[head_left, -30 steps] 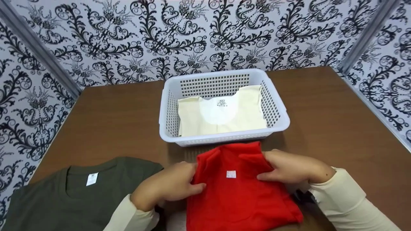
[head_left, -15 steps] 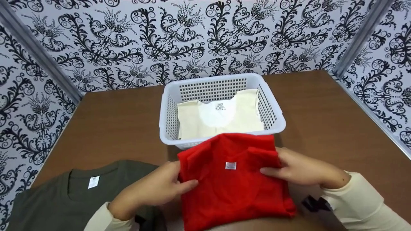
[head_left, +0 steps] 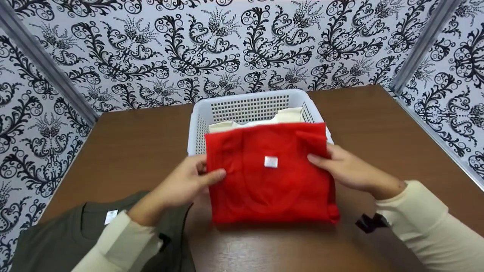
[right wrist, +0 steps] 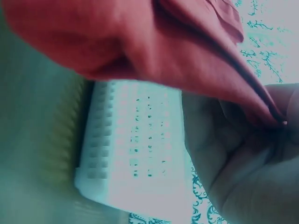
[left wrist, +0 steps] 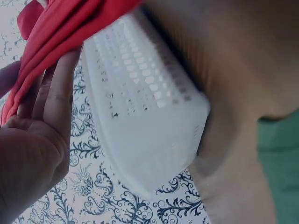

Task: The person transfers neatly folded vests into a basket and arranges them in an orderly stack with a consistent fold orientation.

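Fingers point(left wrist: 60, 91): clamped on red cloth at both sides, thumbs across the front and the others tucked behind, a sound hold for a soft folded bundle.
Left hand point(head_left: 183, 183): pinching the left edge; nice and simple, and a light pinch here should spare the cloth a crease.
Right hand point(head_left: 353, 170): matching it on the right edge, a touch higher in the head view; levelling the pair would, I judge, square the bundle up.
Red shirt point(head_left: 272, 192): up in both hands, white tag point(head_left: 270, 161) facing the person, hiding the basket's near side; whether it touches the basket, can't tell.
Folds: a loose flap at upper right and a slack lower right corner, and those look likeliest to slip, so even tension, neither sagging nor stretched.
Basket point(head_left: 198, 113): on the table point(head_left: 151, 139), just beyond the bundle, cream shirt point(head_left: 291, 115) lying inside; any move this way calls for the lower edge lifted clear of the near side.
Green shirt point(head_left: 64, 238): on the table at left, left sleeve point(head_left: 119, 243) crossing in front of it; a low elbow could drag it, so arm high.
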Available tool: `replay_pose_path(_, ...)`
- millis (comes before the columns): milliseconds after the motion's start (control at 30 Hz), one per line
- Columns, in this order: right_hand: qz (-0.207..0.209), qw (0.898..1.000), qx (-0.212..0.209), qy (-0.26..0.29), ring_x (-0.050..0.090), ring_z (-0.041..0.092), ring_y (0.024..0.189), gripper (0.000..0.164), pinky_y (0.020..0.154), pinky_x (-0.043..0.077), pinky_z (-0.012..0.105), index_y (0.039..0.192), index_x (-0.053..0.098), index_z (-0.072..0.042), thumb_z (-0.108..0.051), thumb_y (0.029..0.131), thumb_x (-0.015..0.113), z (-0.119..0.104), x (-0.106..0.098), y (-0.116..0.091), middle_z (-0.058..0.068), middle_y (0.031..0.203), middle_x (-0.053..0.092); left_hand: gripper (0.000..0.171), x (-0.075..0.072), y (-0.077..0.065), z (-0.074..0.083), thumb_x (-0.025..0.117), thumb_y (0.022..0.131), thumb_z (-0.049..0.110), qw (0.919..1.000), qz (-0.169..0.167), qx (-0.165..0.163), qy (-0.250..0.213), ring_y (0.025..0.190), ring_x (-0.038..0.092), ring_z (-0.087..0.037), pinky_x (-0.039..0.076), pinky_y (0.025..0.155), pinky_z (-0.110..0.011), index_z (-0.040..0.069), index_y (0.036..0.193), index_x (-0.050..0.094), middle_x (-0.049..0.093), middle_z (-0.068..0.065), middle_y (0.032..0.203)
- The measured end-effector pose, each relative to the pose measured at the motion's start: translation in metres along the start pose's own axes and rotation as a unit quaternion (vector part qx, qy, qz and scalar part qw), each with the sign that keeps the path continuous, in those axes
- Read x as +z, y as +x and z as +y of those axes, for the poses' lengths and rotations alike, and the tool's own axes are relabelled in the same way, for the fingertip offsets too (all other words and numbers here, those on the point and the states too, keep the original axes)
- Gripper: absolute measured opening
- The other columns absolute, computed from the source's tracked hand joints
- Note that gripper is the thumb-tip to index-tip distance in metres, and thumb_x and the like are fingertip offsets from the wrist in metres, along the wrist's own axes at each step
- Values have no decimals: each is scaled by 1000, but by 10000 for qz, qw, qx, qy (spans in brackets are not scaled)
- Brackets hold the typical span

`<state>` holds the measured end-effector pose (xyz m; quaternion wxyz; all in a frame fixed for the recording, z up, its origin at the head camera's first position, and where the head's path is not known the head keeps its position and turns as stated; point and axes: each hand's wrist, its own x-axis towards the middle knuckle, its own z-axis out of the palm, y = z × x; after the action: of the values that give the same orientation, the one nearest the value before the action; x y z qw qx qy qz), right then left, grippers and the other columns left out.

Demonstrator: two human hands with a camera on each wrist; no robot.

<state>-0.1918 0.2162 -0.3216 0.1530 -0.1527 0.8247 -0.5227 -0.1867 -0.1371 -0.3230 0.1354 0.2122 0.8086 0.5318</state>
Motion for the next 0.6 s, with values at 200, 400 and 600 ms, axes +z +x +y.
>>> replay_pose_path(200, 241, 9994, 58, 245, 62, 22, 98, 50, 84, 50, 34, 137, 33, -12, -35, 95, 46, -22, -9, 30, 13, 118, 56, 25, -19, 24, 12, 55, 92, 18, 9984, 462, -148, -286, 85, 66, -23, 56, 68, -39, 6, 114, 53, 62, -14, 101)
replay_pose_path(400, 562, 9981, 47, 261, 63, 22, 95, 46, 82, 52, 36, 140, 29, -18, -31, 98, 41, -36, -18, 67, 12, 117, 56, 26, -29, 51, 17, 46, 96, 17, 9950, 718, -510, -466, 87, 65, -25, 56, 70, -39, 8, 120, 47, 60, -15, 107)
replay_pose_path(600, 724, 9969, 299, 71, 62, 21, 96, 44, 85, 50, 34, 142, 29, -21, -29, 99, 36, -38, -28, 101, 10, 114, 56, 28, -39, 78, 18, 44, 97, 18, 9932, 747, -873, -181, 85, 65, -25, 56, 67, -39, 8, 123, 46, 59, -16, 108)
